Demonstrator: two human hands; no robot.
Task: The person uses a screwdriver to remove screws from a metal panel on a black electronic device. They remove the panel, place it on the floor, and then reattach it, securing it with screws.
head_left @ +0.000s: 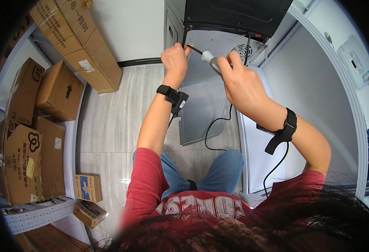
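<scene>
My right hand (243, 82) is closed around a screwdriver (209, 58) with a grey and white handle. Its dark shaft points up and left, the tip close to my left fingers. Curled at the corner of a black metal housing (235, 14), my left hand (174, 62) has its thumb and forefinger pressed together; what they hold, if anything, is too small to make out. Below the housing shows a grey metal panel (205, 109) with a round vent grille (242, 52) near its upper right. A black cable (211, 126) hangs from the housing to the floor.
Cardboard boxes (59, 90) fill the shelf on the left, and a tall carton (87, 56) stands by the wall. Two small boxes (87, 187) lie lower left. A white frame (348, 96) with a grey panel bounds the right. My knees are close below the metal panel.
</scene>
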